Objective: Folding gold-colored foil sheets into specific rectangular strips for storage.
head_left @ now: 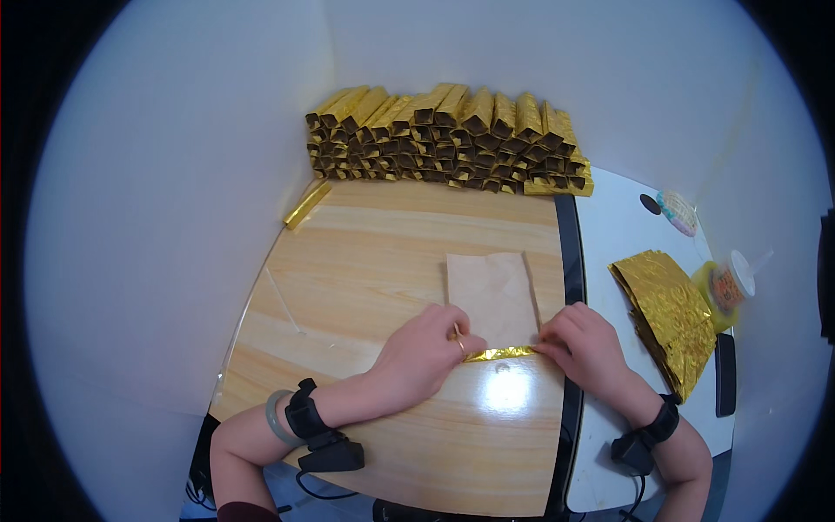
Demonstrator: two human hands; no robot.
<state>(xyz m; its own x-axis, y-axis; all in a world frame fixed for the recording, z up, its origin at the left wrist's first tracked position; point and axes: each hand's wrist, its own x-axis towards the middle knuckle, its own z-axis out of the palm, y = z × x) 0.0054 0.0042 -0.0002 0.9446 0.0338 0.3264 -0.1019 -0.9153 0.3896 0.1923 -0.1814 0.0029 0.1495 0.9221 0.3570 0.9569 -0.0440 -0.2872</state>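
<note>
The sheet in hand, matte beige rectangular paper [491, 300], lies beige face up on the wood-grain table [365, 261], close to the table's right edge. Its surface shows faint creases; the far edge is slightly uneven, and the right side shows a thin darker line. Along its near edge runs a narrow, shiny, crinkled gold foil strip [504, 353], folded over. My left hand [426, 348] has thumb and fingers closed on the strip's left end; my right hand [581, 346] pinches its right end.

Beyond, at the table's far edge, stands a stack of gold foil-covered, open-ended square paper tubes [444, 143]. One slim gold foil piece [308, 205] lies at the far left corner. Past the table's right edge, a white tabletop [609, 452] carries a fanned pile of crinkled gold foil sheets [670, 313] and a white-lidded plastic cup [731, 280].
</note>
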